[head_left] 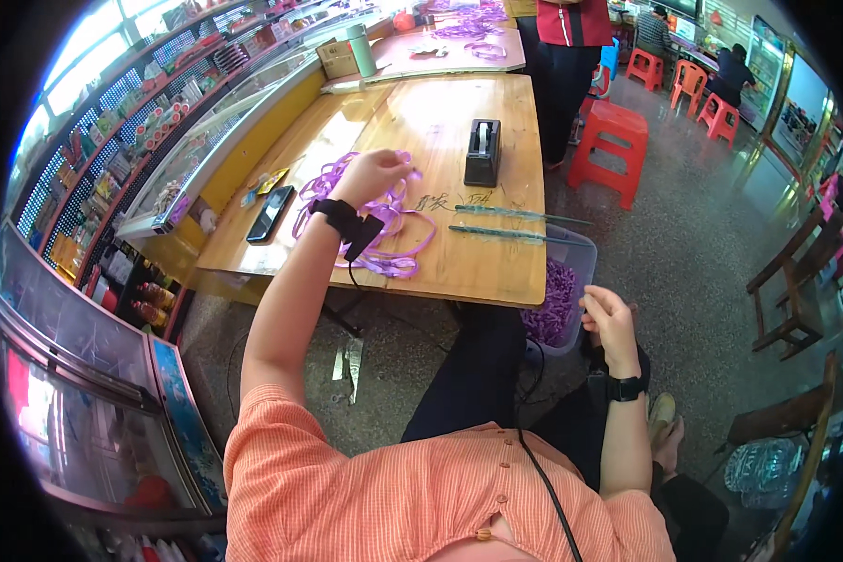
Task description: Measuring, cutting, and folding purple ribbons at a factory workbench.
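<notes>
Loosely heaped on the wooden worktop (478, 262), the purple ribbon loops (384, 220) lie right under the left hand (373, 175), whose fingers (395, 169) are curled shut on a few strands, lifting them clear so they part from the tangle. Off the worktop's near edge, the right hand (611, 320) hangs with fingers half-curled; whether they pinch anything I cannot tell. Just beside them a grey bin of purple loops (557, 300) sits within reach, with a black tape dispenser (482, 152) and a phone (271, 214) farther off.
</notes>
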